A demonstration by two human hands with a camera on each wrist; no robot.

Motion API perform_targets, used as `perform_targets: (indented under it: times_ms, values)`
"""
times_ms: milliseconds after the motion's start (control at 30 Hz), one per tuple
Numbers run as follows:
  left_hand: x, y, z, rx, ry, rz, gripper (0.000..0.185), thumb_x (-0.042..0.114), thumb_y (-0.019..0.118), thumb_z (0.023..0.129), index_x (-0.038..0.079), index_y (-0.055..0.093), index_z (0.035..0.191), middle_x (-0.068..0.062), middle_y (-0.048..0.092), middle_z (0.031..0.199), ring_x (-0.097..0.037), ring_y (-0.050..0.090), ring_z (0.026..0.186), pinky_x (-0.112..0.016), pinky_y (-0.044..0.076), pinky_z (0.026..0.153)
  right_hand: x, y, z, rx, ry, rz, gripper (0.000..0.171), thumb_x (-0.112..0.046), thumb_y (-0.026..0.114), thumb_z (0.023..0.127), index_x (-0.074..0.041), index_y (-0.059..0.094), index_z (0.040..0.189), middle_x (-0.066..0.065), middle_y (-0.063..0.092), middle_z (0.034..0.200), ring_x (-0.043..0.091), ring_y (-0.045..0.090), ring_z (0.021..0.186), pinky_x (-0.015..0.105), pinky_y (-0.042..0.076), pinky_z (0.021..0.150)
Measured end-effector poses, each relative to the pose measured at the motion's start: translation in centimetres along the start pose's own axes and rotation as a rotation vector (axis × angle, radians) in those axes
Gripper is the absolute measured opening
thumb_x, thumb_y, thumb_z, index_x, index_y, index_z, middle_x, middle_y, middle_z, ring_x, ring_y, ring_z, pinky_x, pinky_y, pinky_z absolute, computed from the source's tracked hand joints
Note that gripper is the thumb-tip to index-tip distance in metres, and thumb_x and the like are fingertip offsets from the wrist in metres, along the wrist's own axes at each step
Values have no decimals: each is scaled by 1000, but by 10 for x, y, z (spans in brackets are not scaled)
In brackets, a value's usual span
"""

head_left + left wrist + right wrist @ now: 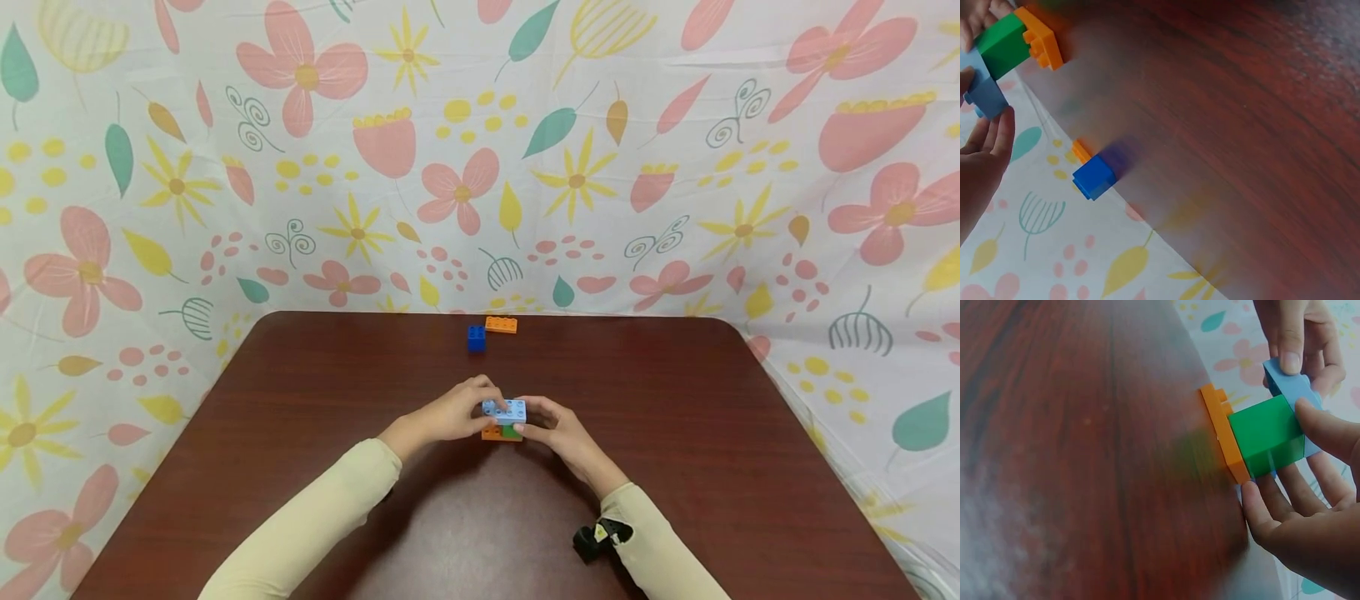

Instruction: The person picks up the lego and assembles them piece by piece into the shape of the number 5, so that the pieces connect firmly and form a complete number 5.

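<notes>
A light blue studded brick sits on top of a green brick, which stands on a thin orange brick. My left hand pinches one end of the light blue brick, where it overhangs the green one. From the other side my right hand grips the stack, its thumb against the light blue brick near the green one. The other right fingers lie along the far side, partly hidden by the bricks.
Farther back on the brown table are a dark blue brick and a flat orange brick. A flower-patterned cloth hangs behind the table. A black wrist device sits at the right sleeve.
</notes>
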State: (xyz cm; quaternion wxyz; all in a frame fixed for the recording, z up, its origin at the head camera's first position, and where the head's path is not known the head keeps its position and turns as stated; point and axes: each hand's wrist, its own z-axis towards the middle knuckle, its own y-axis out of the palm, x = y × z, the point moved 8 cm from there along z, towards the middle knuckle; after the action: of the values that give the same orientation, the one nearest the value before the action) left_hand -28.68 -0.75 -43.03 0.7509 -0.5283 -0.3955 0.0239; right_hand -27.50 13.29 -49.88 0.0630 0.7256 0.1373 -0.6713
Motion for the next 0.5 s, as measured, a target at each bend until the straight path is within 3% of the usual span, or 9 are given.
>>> perform_targets:
  times_ms: [333,500]
  values:
    - [-9,-2,2,-33,-44,-119,22,9,70,89,12,67,110,-2,55,104,-18,53,93,-38,51,85,5,0,1,-26,10,-15,48,-23,72,88,-12,55,131,9,54,134,26,53,115,39,50,89]
    - [-17,-2,3,-32,-72,-190,23,10,70,88,15,69,110,1,56,105,-14,54,95,-33,51,91,2,0,2,-33,-7,-15,49,-20,72,88,-8,54,132,12,55,132,26,55,113,40,50,90]
